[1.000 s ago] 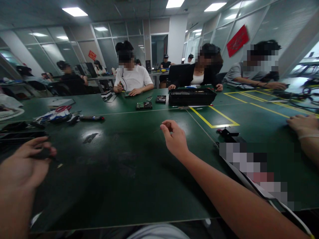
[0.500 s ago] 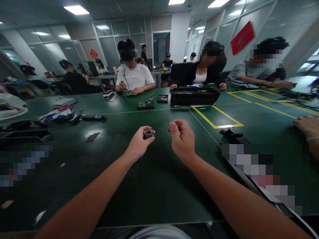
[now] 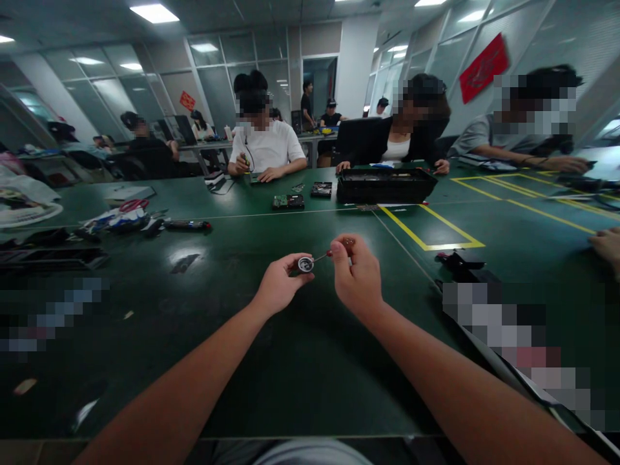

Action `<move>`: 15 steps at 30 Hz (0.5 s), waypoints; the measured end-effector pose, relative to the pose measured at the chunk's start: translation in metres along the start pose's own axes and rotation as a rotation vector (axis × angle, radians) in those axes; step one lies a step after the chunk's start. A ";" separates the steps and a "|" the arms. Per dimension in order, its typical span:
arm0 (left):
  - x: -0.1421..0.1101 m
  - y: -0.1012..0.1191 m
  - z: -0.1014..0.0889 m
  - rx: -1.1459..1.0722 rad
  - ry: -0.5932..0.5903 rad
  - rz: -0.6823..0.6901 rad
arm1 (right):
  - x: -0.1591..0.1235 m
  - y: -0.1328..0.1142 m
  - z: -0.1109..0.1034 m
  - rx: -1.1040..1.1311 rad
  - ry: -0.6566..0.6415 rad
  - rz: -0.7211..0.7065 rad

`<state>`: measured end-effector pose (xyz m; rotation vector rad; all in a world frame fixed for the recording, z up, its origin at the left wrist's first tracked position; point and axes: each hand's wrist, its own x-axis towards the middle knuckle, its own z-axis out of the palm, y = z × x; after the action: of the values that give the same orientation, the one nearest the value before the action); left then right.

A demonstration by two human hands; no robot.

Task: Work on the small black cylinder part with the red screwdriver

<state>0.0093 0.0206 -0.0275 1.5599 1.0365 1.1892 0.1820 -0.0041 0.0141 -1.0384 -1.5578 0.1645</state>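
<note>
Head view: At the centre of the frame, the left hand [image 3: 281, 284] is pinching a small cup-shaped part [image 3: 305, 264] above the green surface [image 3: 271, 381], its round mouth angling toward the camera. The right hand [image 3: 358, 278], fingers curling closed, is holding a slim-shafted screwdriver [image 3: 330, 253], its shaft pointing leftward at the part's rim. For good control, the left hand should be steadying the outer wall, clear of the tip; the shaft should probably be bearing lightly and squarely. The tip is merging with the part's interior, so contact is remaining unconfirmed. The right hand is covering much of the handle. A pixelated patch [image 3: 58, 316] is masking the lower left; another person's hand [image 3: 606, 248] is being cut off at the right edge.
</note>
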 end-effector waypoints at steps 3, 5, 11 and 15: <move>-0.002 -0.004 -0.002 0.060 -0.010 0.021 | 0.002 -0.002 -0.003 -0.045 -0.016 -0.010; -0.003 -0.006 -0.003 0.091 -0.006 0.039 | 0.003 -0.004 -0.005 -0.081 -0.016 -0.007; -0.006 -0.007 -0.004 0.132 0.007 0.047 | 0.006 -0.002 -0.008 -0.088 -0.131 -0.066; -0.007 -0.007 -0.006 0.175 0.039 0.038 | 0.009 0.002 -0.011 -0.096 -0.223 -0.184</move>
<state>0.0018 0.0169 -0.0345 1.7037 1.1667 1.1853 0.1932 -0.0018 0.0225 -0.9704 -1.8703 0.0811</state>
